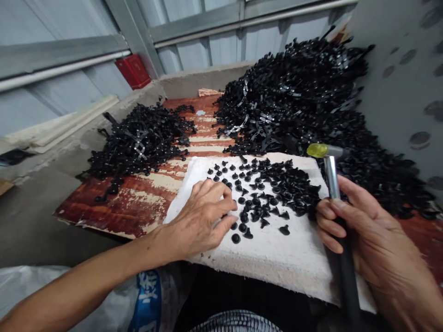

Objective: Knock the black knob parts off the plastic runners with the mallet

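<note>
My left hand point(204, 216) rests on a white foam slab point(277, 263), fingers curled together over small black stud pieces point(256, 203) scattered on it; what they pinch is hidden. My right hand point(367, 244) is closed round the black handle of a small hammer point(332, 180) with a chrome neck and a yellow head, held upright at the slab's right edge. A denser heap of the black pieces point(294, 184) lies on the slab just left of the hammer.
A worn red board point(138, 203) carries the slab. A smaller pile of black strips point(138, 138) lies on its left, a big pile point(304, 101) at the back right. A red box point(133, 70) stands by the metal wall. A plastic bag point(145, 299) sits below.
</note>
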The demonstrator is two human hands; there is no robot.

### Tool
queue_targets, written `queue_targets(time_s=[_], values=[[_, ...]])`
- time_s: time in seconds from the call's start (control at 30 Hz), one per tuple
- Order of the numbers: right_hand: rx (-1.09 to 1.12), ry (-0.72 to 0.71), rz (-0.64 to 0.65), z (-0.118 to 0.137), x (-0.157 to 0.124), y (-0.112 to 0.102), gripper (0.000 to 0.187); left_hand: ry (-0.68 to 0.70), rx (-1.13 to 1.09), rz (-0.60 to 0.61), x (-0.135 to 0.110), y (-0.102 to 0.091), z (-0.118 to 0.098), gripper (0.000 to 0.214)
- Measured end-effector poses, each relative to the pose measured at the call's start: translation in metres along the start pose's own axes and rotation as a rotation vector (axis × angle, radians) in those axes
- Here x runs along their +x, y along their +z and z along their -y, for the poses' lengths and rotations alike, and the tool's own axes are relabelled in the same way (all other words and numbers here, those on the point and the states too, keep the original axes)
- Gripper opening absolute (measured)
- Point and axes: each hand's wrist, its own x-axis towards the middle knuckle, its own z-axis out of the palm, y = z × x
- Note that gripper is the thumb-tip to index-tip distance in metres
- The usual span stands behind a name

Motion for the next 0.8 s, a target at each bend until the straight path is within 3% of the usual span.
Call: queue_targets(time_s=[0.13, 0.27, 0.53, 0.67, 0.8], values=[[0.021, 0.000, 0.002, 0.000, 0.000, -0.001, 0.062, 0.045, 0.071, -0.026, 0.029, 0.001, 0.019, 0.018], [0.045, -0.010, 0.050, 0.000, -0.001, -0.002, 0.055, 0.131, 0.097, 0.090, 0.054, 0.007, 0.032, 0.017], [0.079, -0.006, 0.097, -0.003, 0.001, -0.006, 0.053, 0.157, 0.008, 0.213, 0.072, 0.013, 0.031, 0.020], [0.067, -0.005, 0.096, -0.003, 0.000, -0.005, 0.054, 0.075, 0.023, 0.164, 0.083, 0.014, 0.034, 0.016], [0.064, 0.011, 0.087, -0.002, -0.001, -0.004, 0.057, -0.072, -0.003, 0.069, 0.110, 0.009, 0.054, 0.016]])
